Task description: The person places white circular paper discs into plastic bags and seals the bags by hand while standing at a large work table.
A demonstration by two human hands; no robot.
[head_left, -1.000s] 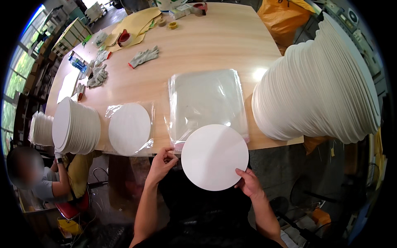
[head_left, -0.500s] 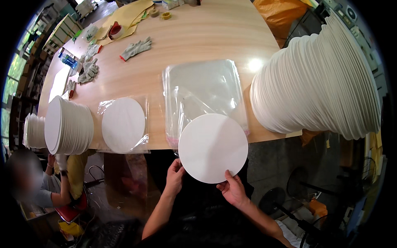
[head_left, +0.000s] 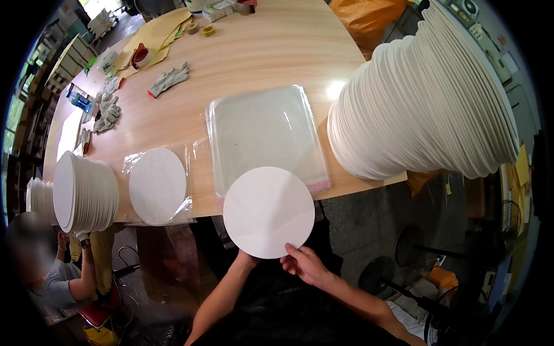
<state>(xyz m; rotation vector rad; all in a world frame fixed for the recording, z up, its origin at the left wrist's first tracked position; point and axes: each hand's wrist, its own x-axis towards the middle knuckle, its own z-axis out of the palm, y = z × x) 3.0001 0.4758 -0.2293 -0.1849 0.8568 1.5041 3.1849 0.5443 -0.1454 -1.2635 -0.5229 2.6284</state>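
Note:
A flat white round disc (head_left: 269,212) is held in front of me, over the near table edge. My right hand (head_left: 300,264) grips its lower rim, thumb on top and fingers curled below. My left hand (head_left: 247,258) reaches under the disc's lower left rim, its fingers hidden behind it. Just beyond, partly covered by the disc, lies a stack of clear plastic bags (head_left: 259,127). To the left, another white disc (head_left: 158,185) lies on or in a clear bag at the table edge.
At right a tall leaning stack of white discs (head_left: 421,109) stands on the table (head_left: 248,52). A shorter stack (head_left: 92,193) is at left, near a seated person (head_left: 63,282). Work gloves (head_left: 168,79), a water bottle (head_left: 79,101) and tape rolls (head_left: 208,31) lie farther off.
The view has shifted somewhat. My left hand has slid from the disc's left side to beneath its lower rim. My right hand still grips the lower rim.

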